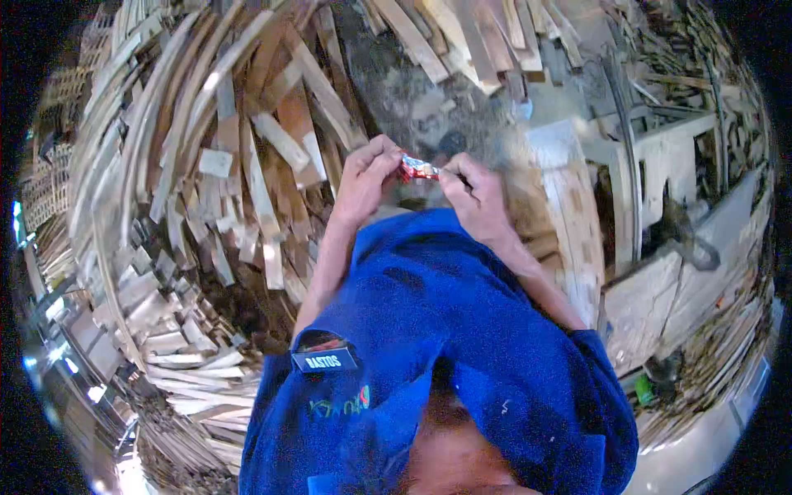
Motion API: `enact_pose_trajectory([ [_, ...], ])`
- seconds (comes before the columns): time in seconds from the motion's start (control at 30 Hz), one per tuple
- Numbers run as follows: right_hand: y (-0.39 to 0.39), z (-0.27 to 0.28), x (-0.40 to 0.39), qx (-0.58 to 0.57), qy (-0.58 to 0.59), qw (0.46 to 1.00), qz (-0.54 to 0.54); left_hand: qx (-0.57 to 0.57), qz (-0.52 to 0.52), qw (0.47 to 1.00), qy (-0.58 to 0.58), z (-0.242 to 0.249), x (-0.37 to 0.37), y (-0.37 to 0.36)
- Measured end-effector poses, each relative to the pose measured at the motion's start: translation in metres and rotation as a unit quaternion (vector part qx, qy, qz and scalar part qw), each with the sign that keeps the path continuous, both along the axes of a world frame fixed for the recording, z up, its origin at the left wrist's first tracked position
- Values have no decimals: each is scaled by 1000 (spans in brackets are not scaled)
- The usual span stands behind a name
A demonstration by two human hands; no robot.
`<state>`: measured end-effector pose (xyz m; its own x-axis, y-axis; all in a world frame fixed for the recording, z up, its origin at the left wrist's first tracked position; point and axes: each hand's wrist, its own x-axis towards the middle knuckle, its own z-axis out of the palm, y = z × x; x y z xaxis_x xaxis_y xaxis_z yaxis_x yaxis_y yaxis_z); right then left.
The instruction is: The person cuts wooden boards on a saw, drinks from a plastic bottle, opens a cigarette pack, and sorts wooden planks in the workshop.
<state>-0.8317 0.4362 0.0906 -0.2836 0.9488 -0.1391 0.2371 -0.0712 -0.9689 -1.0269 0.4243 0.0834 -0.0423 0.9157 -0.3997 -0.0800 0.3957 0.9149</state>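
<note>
A small shiny wrapper (421, 168), red with white and blue patches, stretches between my two hands in front of my chest. My left hand (373, 171) pinches its left end with thumb and fingers. At the opposite end, my right hand (474, 188) is closed on the wrapper with bent fingers. Whatever the wrapper may contain is hidden. Below both hands is my blue work shirt (445, 280).
Long wood strips (186, 99) lie in a large heap on the left, with short offcuts (157, 313) lower down. More boards (483, 37) are at the top. A pale wooden surface (569, 206) and a machine frame (668, 157) stand to the right.
</note>
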Motion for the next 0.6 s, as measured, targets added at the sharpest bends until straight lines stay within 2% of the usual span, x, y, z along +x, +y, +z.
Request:
enact_pose_trajectory([
  [0.03,23,17,1,58,17,998,19,2,-12,1000,9,24,-3,19],
  [0.07,46,38,4,117,26,992,37,63,-21,997,49,50,-2,39],
  [0.13,83,98,12,123,-19,990,69,194,-14,977,87,94,5,67],
  [0.17,94,109,3,250,-3,968,4,262,-5,960,96,110,2,80],
  [0.23,112,128,-4,371,19,927,-53,395,-41,917,48,138,-6,93],
  [0.3,143,169,-1,365,108,922,75,481,-45,875,27,184,-2,103],
  [0.33,161,192,-1,366,151,907,139,514,-48,856,31,212,0,109],
  [0.4,189,228,-2,357,232,865,265,547,-93,828,81,234,-17,121],
  [0.47,206,237,-10,343,270,838,327,557,-107,819,84,239,-31,131],
  [0.6,241,230,-40,364,296,828,307,567,-88,817,64,230,-63,158],
])
